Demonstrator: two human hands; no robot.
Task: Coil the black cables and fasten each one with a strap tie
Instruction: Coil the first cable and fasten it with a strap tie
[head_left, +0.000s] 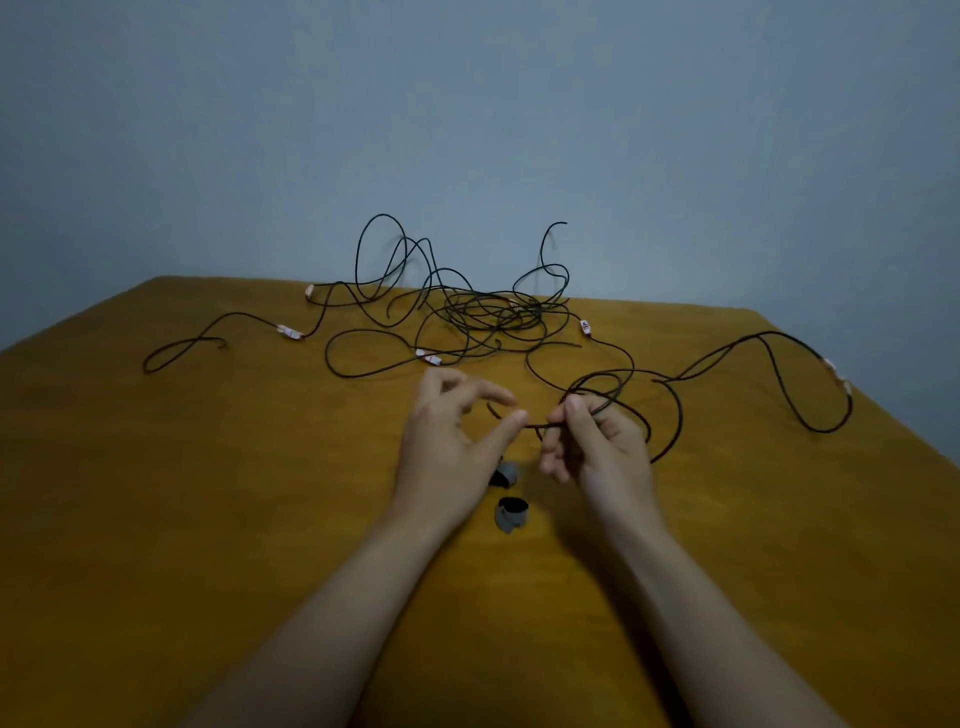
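Thin black cables (483, 317) lie tangled across the far half of a wooden table (208, 493), with loops rising at the back. My right hand (597, 447) grips a small coil of black cable (623, 400) above the table. A short cable end sticks out leftward from it. My left hand (457, 431) is beside that end, its thumb tip touching it, the other fingers spread and relaxed. Two grey-and-black strap ties sit curled on the table below my hands: one strap tie (511, 514) in full view, the other strap tie (505, 475) partly hidden by my left hand.
Small white-and-red tags (291, 332) hang on the cables at several spots. One cable run (779, 384) stretches toward the table's right edge, another cable run (182, 351) toward the left. A blue-grey wall (467, 130) stands behind the table.
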